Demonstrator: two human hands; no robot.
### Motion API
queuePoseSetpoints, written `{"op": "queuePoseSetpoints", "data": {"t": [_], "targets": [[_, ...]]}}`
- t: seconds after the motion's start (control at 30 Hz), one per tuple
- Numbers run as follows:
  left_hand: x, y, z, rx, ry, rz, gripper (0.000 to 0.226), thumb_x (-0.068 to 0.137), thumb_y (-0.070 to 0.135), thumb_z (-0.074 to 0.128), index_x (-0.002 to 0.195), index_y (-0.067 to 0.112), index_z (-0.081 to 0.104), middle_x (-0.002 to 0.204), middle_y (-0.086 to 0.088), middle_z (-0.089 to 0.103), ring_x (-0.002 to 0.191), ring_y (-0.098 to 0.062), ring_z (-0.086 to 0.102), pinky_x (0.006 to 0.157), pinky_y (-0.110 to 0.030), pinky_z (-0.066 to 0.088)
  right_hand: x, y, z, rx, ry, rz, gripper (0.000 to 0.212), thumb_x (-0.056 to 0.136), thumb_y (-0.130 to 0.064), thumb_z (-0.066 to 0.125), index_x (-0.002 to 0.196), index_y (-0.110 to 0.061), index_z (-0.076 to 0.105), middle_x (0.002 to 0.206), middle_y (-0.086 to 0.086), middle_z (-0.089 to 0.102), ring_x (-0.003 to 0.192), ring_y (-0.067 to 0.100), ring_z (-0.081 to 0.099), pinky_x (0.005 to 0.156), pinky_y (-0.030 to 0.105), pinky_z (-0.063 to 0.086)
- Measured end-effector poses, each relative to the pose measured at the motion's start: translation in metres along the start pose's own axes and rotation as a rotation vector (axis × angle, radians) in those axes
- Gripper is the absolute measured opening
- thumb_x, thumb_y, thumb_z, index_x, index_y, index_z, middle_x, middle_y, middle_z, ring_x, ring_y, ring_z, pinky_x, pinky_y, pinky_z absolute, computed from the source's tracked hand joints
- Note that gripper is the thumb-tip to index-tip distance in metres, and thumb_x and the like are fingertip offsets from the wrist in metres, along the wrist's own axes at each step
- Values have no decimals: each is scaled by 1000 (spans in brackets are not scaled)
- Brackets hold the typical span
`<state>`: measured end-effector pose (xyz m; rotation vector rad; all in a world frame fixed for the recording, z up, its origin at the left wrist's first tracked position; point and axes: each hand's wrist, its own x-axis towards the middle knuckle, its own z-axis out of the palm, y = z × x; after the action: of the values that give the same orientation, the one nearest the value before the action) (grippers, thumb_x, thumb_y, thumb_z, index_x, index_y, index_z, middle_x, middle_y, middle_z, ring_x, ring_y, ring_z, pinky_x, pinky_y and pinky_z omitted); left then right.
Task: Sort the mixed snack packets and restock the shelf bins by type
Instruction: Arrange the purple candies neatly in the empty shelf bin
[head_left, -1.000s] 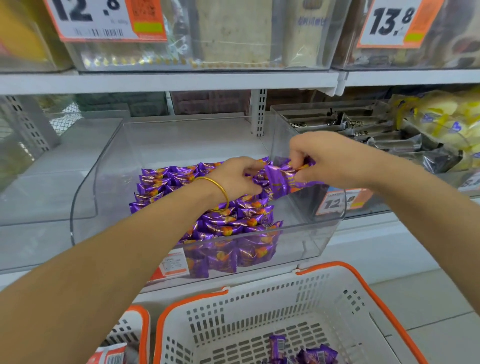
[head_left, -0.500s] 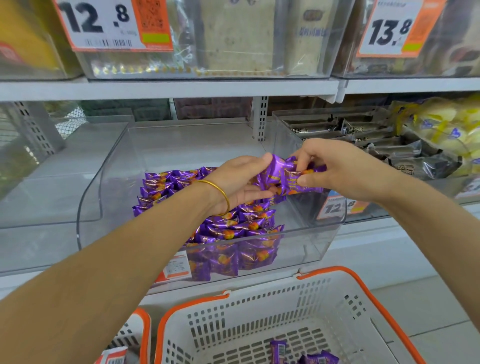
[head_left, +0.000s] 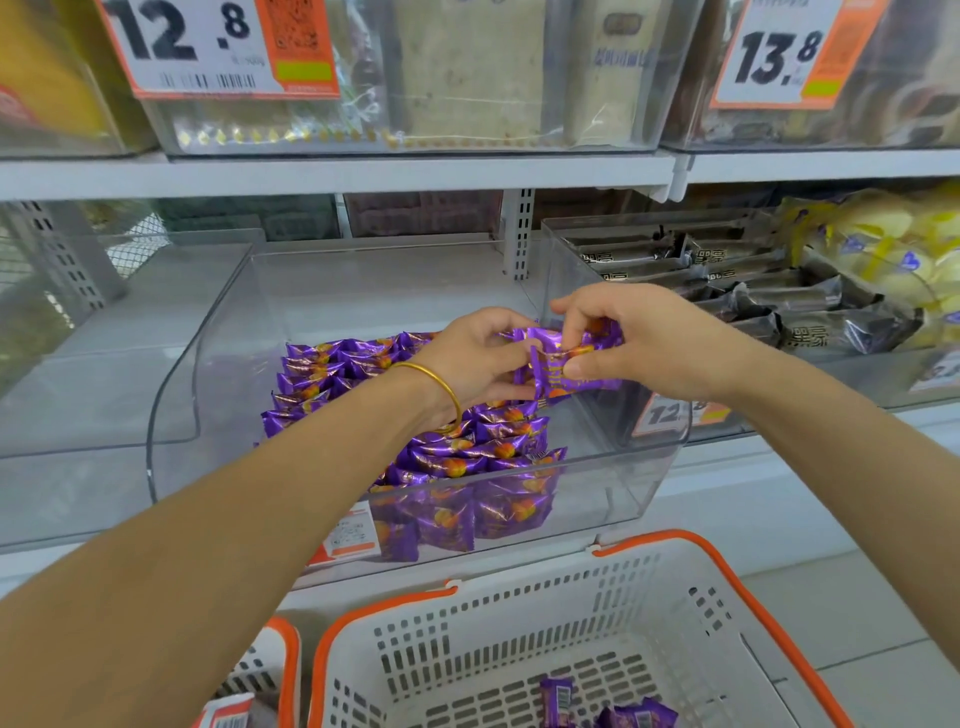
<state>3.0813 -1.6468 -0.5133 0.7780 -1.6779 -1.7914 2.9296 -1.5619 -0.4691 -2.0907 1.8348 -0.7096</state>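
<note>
Both hands meet over the clear plastic bin (head_left: 644, 483) on the middle shelf. My right hand (head_left: 639, 338) grips a small bunch of purple snack packets (head_left: 563, 361) above the bin's right side. My left hand (head_left: 480, 358), with a gold bangle on its wrist, pinches the left end of that same bunch. Below them, rows of purple packets (head_left: 457, 452) fill the bin's left and middle part. A few more purple packets (head_left: 613, 709) lie in the white basket with the orange rim (head_left: 717, 566) at the bottom.
To the right stands a bin of dark silver-wrapped packets (head_left: 779, 306), with yellow packets (head_left: 893, 249) beyond it. The upper shelf (head_left: 363, 174) carries bins with price tags 12.8 and 13.8. A second basket (head_left: 283, 665) shows at the bottom left. An unfilled clear bin (head_left: 78, 374) sits left.
Both hands stayed over the bin's right side, shifting slightly while they rework the bunch of purple packets between them. The camera drew a little closer to the shelf.
</note>
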Motion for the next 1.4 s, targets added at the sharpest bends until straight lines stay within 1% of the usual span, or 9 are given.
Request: {"op": "queuePoseSetpoints", "data": {"t": [0.13, 0.27, 0.4, 0.5, 0.67, 0.97, 1.07, 1.17, 1.4], "targets": [[-1, 2, 2, -20, -10, -2, 11, 92, -2, 51, 93, 9, 50, 81, -10, 62, 64, -11, 66, 69, -30, 58, 8, -3, -6, -145, -145, -13, 16, 79, -12, 75, 85, -14, 60, 78, -2, 55, 72, 11, 50, 61, 10, 37], [4, -2, -2, 69, 103, -17, 15, 90, 1, 56, 87, 13, 48, 84, -6, 62, 76, -18, 65, 75, -29, 55, 16, -3, -12, -238, -124, -19, 17, 78, -11, 75, 89, -8, 63, 72, -12, 50, 64, 2, 45, 58, 9, 34], [9, -16, -13, 966, 51, 129, 11, 82, 12, 69, 92, 13, 64, 95, -5, 65, 90, -17, 57, 83, -25, 46, 29, -4, -7, -460, -208, -20, 15, 81, -13, 71, 83, -13, 56, 73, -7, 46, 75, 14, 45, 57, 20, 32], [7, -26, -14, 1287, -137, 118, 21, 81, 22, 70, 101, 16, 69, 105, -2, 66, 104, -18, 53, 97, -30, 33, 42, -9, 8, -729, -418, 35, 27, 86, -15, 67, 73, -18, 43, 74, -3, 43, 84, 18, 44, 53, 25, 30], [6, -25, -17, 1296, -166, 111, 25, 83, 19, 69, 108, 17, 68, 113, -2, 63, 108, -19, 50, 100, -35, 34, 59, 0, 28, -751, -624, 68, 35, 85, -13, 67, 68, -20, 38, 90, 4, 51, 87, 19, 45, 52, 16, 28], [0, -24, -17, 1170, -168, 67, 27, 83, 9, 67, 109, 15, 65, 103, -2, 49, 98, -18, 52, 86, -27, 44, 40, 24, 47, -573, -482, 61, 19, 92, -14, 58, 94, -14, 39, 98, 9, 51, 88, 23, 45, 72, 30, 35], [-1, -24, -16, 1153, -174, 54, 26, 84, 8, 67, 109, 14, 65, 105, -2, 54, 99, -18, 53, 80, -23, 42, 31, 24, 50, -724, -467, -10, 23, 93, -22, 56, 109, -15, 41, 107, 10, 56, 110, 28, 50, 84, 37, 41], [-1, -24, -15, 1149, -165, 50, 27, 84, 8, 67, 110, 15, 65, 113, -3, 58, 100, -17, 53, 77, -20, 38, 28, 21, 53, -1026, -401, -80, 49, 91, -37, 57, 131, -17, 35, 125, 3, 58, 132, 25, 33, 99, 40, 33], [-2, -23, -14, 1143, -156, 68, 26, 82, 3, 67, 107, 12, 68, 109, -3, 61, 94, -14, 54, 72, -17, 38, 28, 14, 51, -1104, -379, -55, 41, 90, -37, 59, 127, -20, 52, 128, 4, 49, 121, 28, 42, 75, 35, 40]]}}
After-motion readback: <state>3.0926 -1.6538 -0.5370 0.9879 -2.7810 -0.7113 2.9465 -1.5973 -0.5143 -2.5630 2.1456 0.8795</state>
